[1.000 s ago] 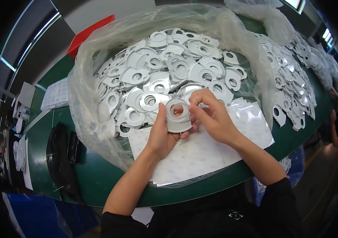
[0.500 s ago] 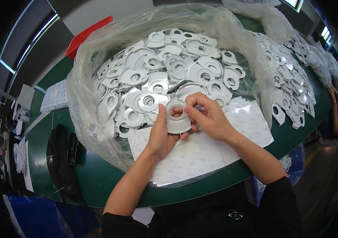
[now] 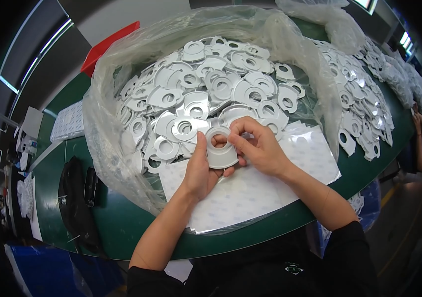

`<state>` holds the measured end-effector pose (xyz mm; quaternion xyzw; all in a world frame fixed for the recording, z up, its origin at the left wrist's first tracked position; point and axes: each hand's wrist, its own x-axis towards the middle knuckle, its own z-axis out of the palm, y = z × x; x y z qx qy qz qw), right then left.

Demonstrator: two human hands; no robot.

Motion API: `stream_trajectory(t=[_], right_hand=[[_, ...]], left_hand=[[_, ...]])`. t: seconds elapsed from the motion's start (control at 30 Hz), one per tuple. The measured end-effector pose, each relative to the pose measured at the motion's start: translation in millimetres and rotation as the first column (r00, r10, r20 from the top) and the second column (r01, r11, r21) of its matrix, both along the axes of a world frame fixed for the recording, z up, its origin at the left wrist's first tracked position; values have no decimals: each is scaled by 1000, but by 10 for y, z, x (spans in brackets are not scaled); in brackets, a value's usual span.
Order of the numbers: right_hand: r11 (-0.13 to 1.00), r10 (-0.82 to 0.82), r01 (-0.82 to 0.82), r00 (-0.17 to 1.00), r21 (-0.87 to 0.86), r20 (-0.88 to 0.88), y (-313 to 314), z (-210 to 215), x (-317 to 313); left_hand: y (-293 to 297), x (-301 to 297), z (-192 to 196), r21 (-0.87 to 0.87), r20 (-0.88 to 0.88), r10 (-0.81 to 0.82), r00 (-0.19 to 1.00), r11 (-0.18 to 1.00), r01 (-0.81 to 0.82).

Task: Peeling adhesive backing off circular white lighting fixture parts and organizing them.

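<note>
Both the left hand (image 3: 198,171) and right hand (image 3: 260,151) stay clamped on the white ring-shaped part (image 3: 221,148), unmoved, just before the bagged pile of parts (image 3: 211,89).

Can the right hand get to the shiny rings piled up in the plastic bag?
Probably yes. The right hand sits just in front of the pile of rings, and the clear bag gapes open toward it. Nothing stands between them, though both hands are busy holding one ring.
</note>
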<state>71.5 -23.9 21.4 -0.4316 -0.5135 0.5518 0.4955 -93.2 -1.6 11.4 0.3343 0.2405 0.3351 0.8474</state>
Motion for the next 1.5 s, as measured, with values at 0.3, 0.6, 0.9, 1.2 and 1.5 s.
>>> stream_trajectory(t=[0.3, 0.6, 0.9, 1.2, 1.5], right_hand=[[906, -285, 120, 883, 407, 373, -54, 71, -78], [929, -299, 243, 938, 280, 176, -52, 27, -87], [982, -191, 191, 977, 10, 99, -45, 98, -31], [931, -365, 273, 706, 242, 607, -121, 178, -57], [900, -395, 73, 553, 429, 734, -189, 303, -35]], left_hand=[[-18, 6, -7, 0, 1, 20, 1000, 1000, -20], [-42, 6, 25, 39, -6, 21, 1000, 999, -21], [-75, 1, -69, 147, -64, -55, 996, 987, 64], [-92, 3, -46, 258, -227, -143, 963, 945, 202], [-90, 3, 9, 69, -221, -25, 975, 997, 41]])
